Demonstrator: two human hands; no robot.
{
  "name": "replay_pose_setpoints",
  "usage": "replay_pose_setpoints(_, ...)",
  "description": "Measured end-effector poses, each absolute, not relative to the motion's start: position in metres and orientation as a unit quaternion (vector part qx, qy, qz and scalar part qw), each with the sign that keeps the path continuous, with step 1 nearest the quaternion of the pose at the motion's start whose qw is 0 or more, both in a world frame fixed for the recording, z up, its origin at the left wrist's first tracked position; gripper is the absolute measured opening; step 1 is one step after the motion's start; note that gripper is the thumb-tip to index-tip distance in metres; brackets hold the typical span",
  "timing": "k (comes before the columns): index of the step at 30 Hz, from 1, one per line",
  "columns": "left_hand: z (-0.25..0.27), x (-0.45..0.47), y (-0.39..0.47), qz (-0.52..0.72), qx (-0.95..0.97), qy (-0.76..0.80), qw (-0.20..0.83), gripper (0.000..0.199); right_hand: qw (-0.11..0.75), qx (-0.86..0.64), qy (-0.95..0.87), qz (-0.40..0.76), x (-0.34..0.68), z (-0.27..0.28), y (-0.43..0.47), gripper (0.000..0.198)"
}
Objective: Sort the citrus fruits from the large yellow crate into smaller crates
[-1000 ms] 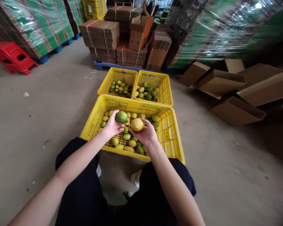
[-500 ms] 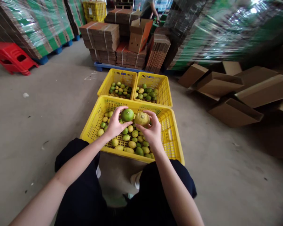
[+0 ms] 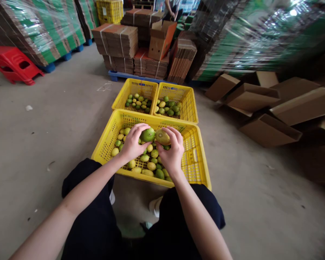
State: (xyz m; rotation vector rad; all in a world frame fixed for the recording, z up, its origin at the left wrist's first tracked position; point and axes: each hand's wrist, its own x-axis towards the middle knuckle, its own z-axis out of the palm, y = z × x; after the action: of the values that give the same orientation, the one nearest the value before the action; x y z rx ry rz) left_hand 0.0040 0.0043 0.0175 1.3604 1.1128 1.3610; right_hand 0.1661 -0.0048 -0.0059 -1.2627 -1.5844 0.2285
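My left hand (image 3: 135, 142) grips a green lemon (image 3: 147, 134) between thumb and fingers. In my right hand (image 3: 173, 150) is a yellowish lemon (image 3: 162, 137), its end turned partly toward me. The two fruits are side by side, close together, above the large yellow crate (image 3: 202, 159). Inside that crate several loose green and yellow lemons (image 3: 151, 166) lie on the slotted floor, mostly in its left and middle. My hands hide some of them.
Behind stand two smaller yellow crates, left (image 3: 119, 97) and right (image 3: 193, 108), holding green and yellow fruit. Flattened cartons (image 3: 116, 41) are stacked on a blue pallet (image 3: 113, 76). Open cardboard boxes (image 3: 251, 95) lie at right, a red stool (image 3: 13, 63) at left. A person (image 3: 172, 11) is at the back.
Both fruits have been turned in my fingers; the yellowish one now shows more of its side. My fingers have curled further over them. The person at the back has shifted.
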Motion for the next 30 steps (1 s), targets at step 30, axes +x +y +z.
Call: replay_pose_setpoints(30, 0.004, -0.003, 0.03, 0.404, 0.287, 0.536, 0.683, 0.048, 0.468, -0.479, -0.218, 0.71, 0.165, 0.01, 0.006, 0.026)
